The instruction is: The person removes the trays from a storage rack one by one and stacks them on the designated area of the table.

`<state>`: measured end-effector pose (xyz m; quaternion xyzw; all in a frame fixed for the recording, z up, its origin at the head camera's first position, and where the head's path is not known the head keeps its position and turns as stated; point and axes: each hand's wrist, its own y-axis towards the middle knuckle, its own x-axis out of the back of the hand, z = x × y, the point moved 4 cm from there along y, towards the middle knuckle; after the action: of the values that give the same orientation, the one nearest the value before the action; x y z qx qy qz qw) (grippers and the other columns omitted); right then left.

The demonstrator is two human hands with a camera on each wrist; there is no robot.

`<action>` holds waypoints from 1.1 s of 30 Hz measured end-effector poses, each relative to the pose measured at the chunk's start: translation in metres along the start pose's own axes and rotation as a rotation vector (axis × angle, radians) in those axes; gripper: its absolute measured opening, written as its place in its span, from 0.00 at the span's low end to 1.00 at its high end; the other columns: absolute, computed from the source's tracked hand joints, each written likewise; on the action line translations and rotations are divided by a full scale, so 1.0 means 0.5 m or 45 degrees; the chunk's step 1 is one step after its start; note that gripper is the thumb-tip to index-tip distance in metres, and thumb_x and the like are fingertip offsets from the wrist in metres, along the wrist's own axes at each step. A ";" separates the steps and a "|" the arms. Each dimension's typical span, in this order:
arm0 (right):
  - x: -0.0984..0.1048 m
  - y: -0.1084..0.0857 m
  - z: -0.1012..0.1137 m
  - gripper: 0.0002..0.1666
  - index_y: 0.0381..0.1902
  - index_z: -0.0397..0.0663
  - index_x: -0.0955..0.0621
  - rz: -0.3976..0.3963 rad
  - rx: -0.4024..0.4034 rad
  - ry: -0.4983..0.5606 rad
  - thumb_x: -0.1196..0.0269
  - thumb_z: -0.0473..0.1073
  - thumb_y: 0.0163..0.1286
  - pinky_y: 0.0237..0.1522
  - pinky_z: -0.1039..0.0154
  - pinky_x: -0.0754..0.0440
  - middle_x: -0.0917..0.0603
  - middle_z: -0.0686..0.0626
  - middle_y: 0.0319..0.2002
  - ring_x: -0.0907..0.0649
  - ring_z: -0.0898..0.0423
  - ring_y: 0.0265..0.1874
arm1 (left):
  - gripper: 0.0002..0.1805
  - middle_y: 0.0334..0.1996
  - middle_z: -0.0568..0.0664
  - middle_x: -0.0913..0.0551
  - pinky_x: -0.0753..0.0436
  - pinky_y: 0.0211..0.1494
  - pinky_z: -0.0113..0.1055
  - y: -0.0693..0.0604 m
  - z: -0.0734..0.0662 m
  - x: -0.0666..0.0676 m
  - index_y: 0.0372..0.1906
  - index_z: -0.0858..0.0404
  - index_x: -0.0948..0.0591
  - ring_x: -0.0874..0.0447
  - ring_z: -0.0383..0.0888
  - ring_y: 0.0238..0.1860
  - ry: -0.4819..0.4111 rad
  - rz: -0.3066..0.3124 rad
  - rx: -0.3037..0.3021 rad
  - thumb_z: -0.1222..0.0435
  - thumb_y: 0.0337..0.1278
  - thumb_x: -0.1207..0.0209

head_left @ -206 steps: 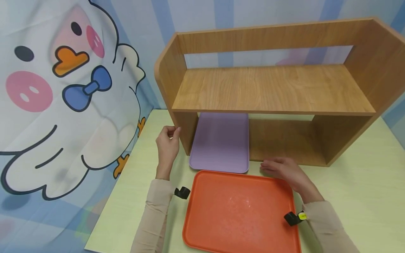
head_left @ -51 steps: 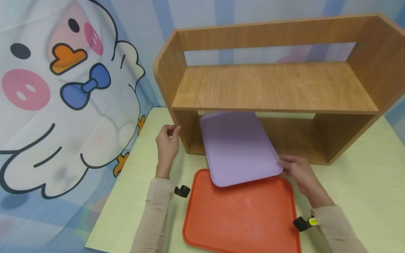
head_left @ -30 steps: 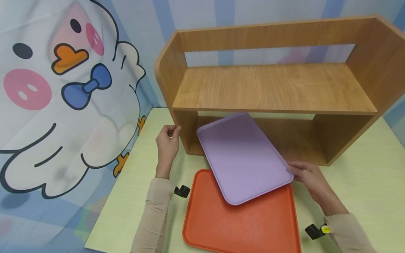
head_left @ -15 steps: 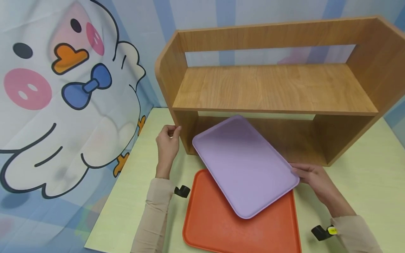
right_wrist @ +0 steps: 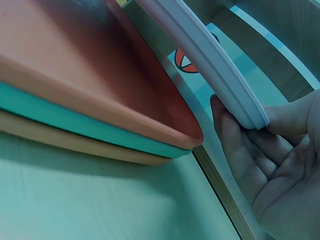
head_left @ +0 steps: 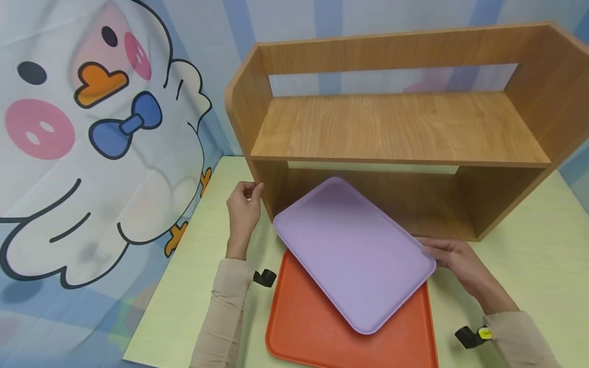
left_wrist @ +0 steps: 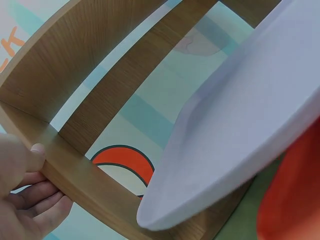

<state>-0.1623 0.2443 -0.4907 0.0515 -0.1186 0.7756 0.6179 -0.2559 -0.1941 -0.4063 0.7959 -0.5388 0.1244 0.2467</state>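
Note:
A light purple tray (head_left: 356, 253) is tilted above the orange tray (head_left: 303, 322) and crosses it at an angle. My right hand (head_left: 467, 268) grips the purple tray's right corner; in the right wrist view the thumb lies on one side of the rim (right_wrist: 220, 65) and the curled fingers on the other. The left hand (head_left: 244, 214) is at the front edge of the wooden shelf's (head_left: 400, 128) left side panel. Up close in the left wrist view, its thumb and curled fingers (left_wrist: 50, 205) hold that edge.
In the right wrist view a green tray (right_wrist: 95, 127) and a tan tray (right_wrist: 85, 145) lie stacked under the orange one. The shelf stands at the back of the pale table (head_left: 529, 255). A cartoon-printed cloth (head_left: 106, 189) hangs behind and to the left.
My right hand has drawn the purple tray out of the shelf's lower compartment, toward me and rightward, turning it over the orange tray. The left hand has stayed at the side panel.

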 end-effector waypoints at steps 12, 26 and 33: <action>0.000 0.007 -0.005 0.23 0.55 0.25 0.25 0.056 -0.017 -0.112 0.43 0.40 0.70 0.39 0.69 0.19 0.17 0.71 0.38 0.18 0.71 0.37 | 0.17 0.38 0.57 0.18 0.19 0.43 0.41 -0.002 -0.003 0.001 0.45 0.68 0.22 0.20 0.50 0.42 0.011 0.002 0.016 0.57 0.65 0.43; 0.001 0.014 0.000 0.22 0.56 0.34 0.22 0.166 -0.031 -0.239 0.44 0.44 0.71 0.41 0.65 0.20 0.16 0.47 0.51 0.19 0.70 0.41 | 0.16 0.37 0.58 0.18 0.20 0.41 0.39 0.000 -0.002 0.003 0.43 0.69 0.22 0.20 0.50 0.40 0.001 0.004 -0.024 0.57 0.65 0.43; -0.002 0.018 0.005 0.22 0.55 0.35 0.21 0.200 -0.013 -0.252 0.43 0.44 0.70 0.44 0.67 0.22 0.17 0.51 0.51 0.22 0.73 0.44 | 0.16 0.38 0.58 0.18 0.20 0.41 0.39 0.000 -0.003 0.002 0.44 0.69 0.22 0.20 0.50 0.40 0.007 0.008 -0.011 0.57 0.65 0.43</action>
<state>-0.1709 0.2408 -0.4896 0.1151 -0.1867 0.8121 0.5407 -0.2553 -0.1943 -0.4047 0.7928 -0.5411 0.1248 0.2513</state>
